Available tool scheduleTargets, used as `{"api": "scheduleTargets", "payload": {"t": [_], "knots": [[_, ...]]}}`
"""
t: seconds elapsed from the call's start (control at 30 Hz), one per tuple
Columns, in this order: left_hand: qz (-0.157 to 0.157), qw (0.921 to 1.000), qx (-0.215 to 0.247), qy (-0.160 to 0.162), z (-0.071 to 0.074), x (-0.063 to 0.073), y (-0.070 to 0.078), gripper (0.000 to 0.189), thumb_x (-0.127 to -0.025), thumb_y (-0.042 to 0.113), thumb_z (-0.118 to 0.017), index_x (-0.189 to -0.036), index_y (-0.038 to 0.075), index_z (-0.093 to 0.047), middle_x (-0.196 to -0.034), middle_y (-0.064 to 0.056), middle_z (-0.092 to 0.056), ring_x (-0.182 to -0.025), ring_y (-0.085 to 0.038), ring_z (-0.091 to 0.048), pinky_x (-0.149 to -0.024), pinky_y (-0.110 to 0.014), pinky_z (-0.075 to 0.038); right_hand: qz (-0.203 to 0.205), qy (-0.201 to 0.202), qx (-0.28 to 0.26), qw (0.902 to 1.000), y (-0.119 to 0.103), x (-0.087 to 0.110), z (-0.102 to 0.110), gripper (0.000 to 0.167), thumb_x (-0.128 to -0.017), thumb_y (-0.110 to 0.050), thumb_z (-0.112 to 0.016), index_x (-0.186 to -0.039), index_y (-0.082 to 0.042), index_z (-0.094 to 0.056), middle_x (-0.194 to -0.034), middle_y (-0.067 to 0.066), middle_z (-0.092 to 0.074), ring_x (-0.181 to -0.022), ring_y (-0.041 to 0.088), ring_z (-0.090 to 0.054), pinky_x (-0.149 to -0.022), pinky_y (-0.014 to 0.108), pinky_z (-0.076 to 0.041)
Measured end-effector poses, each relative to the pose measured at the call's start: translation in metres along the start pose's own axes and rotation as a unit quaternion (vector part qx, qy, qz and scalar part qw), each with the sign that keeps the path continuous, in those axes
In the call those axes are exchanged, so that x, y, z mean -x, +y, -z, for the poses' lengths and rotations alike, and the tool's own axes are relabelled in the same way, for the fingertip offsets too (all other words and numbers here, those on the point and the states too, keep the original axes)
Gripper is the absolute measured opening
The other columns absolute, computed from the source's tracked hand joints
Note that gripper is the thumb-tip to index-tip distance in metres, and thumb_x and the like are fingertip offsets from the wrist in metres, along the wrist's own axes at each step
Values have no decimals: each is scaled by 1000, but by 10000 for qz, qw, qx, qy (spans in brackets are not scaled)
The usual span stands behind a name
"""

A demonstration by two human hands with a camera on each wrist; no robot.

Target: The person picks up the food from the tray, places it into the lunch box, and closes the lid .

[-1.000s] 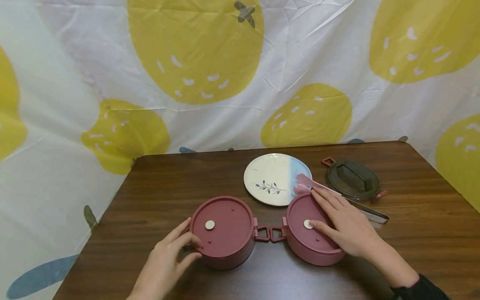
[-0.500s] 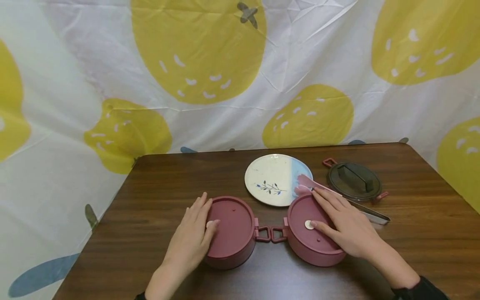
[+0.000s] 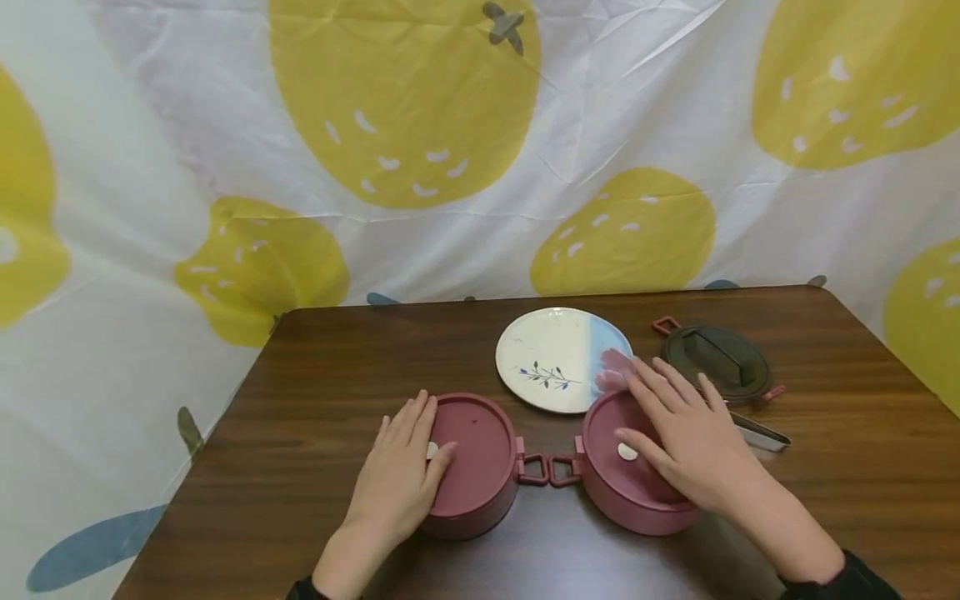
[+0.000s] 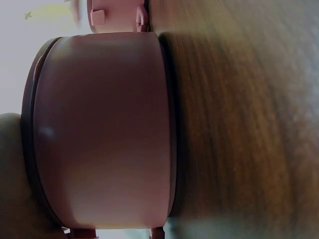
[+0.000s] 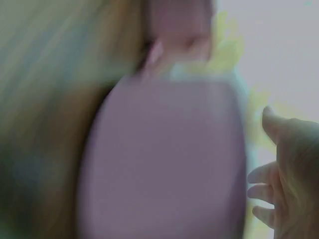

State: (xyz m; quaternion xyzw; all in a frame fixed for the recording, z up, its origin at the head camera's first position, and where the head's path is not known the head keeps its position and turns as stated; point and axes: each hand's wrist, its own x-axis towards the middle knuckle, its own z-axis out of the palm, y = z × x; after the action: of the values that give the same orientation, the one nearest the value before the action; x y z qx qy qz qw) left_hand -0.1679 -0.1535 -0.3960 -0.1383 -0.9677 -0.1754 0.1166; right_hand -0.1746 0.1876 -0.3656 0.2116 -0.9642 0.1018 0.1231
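Observation:
Two round maroon lidded pots stand side by side in the head view, their handles meeting or nearly so. My left hand (image 3: 397, 475) rests with straight fingers on the lid of the left pot (image 3: 483, 462), partly covering its white button. Above the right pot (image 3: 626, 504) is my right hand (image 3: 693, 437), its fingers spread and holding nothing. In the right wrist view a gap shows between that hand (image 5: 296, 169) and the blurred pot (image 5: 164, 159). The left pot's side (image 4: 104, 129) fills much of the left wrist view.
Behind the pots lies a white and blue plate (image 3: 540, 350), with the pink tips (image 3: 612, 371) of tongs on it. My right hand hides the tongs' middle. A dark-lidded pan (image 3: 716, 362) stands at the back right of the wooden table (image 3: 360, 350).
My left hand has gone from the left pot's side onto its lid. My right hand has lifted off the right lid and its fingers have spread. The head view has shifted slightly.

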Motion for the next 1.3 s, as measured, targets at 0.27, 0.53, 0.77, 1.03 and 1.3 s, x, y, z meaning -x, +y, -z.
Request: {"api": "scheduleTargets", "payload": {"t": [0.27, 0.53, 0.77, 1.03, 1.3], "knots": [[-50, 9999, -83, -90, 2, -1, 2, 62, -104, 36, -50, -152, 0, -37, -159, -19, -36, -148, -36, -33, -122, -57, -26, 899, -112, -776, 9929, -109, -47, -19, 68, -101, -42, -53, -157, -10, -31, -164, 10, -30, -153, 29, -27, -123, 58, -22], [-66, 9998, -169, -120, -1, -3, 2, 60, -104, 35, -50, -153, 2, -37, -160, -19, -35, -148, -36, -33, -122, -57, -26, 674, -693, -139, 9952, -134, -65, -65, 73, -101, -54, -43, -157, -9, -31, -166, 8, -26, -155, 25, -21, -125, 55, -20], [-87, 9987, -435, -256, 3, -2, 6, 61, -104, 37, -50, -153, 3, -36, -159, -18, -36, -148, -34, -34, -122, -55, -27, 863, -575, -142, 9945, -133, -64, -69, 65, -102, -50, -42, -154, -12, -39, -165, 10, -26, -153, 28, -24, -123, 54, -25], [-238, 9964, -766, -276, 5, -1, 9, 61, -103, 36, -51, -152, 2, -37, -158, -22, -36, -148, -36, -34, -122, -53, -29, 908, -491, -312, 9942, -134, -62, -69, 60, -102, -47, -43, -152, -15, -42, -164, 12, -28, -151, 31, -26, -119, 63, -27], [-218, 9977, -551, -321, 2, -2, 7, 64, -102, 34, -54, -151, -4, -36, -158, -24, -35, -147, -39, -34, -121, -54, -29, 872, -464, -133, 9950, -133, -62, -72, 56, -101, -46, -44, -152, -21, -44, -164, 12, -30, -151, 31, -26, -114, 70, -29]]}}
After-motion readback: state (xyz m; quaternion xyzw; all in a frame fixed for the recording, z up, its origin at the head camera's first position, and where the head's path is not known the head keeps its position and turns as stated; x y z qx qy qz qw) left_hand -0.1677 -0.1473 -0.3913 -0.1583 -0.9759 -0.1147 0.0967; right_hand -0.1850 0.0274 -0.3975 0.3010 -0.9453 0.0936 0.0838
